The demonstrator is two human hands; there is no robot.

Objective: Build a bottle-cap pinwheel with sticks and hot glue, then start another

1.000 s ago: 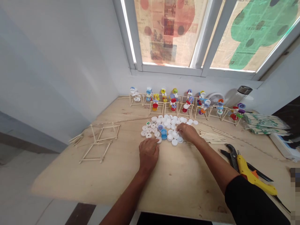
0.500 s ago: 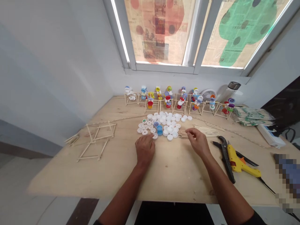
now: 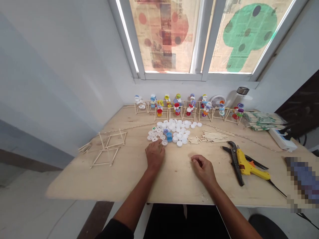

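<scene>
My left hand (image 3: pixel 155 154) rests on the wooden table with its fingers curled at the near edge of a pile of white bottle caps (image 3: pixel 174 126). Two blue caps (image 3: pixel 169 136) lie among them. Whatever its fingers may hold is hidden. My right hand (image 3: pixel 203 167) is over the bare wood, lower right of the caps, thumb and forefinger pinched together; anything between them is too small to make out. Short sticks (image 3: pixel 193 140) and longer sticks (image 3: pixel 214 136) lie beyond it.
Stick frames with coloured caps (image 3: pixel 176 108) line the wall. Two bare stick frames (image 3: pixel 106 156) stand left. Black cutters (image 3: pixel 236 162), a yellow glue gun (image 3: pixel 245 162), a power strip (image 3: pixel 282 139), packed sticks (image 3: pixel 264 120) and a bottle (image 3: pixel 240 96) are on the right.
My right hand has drawn back from the short sticks toward the table's near side. My left hand has barely moved beside the caps. The camera view has shifted slightly.
</scene>
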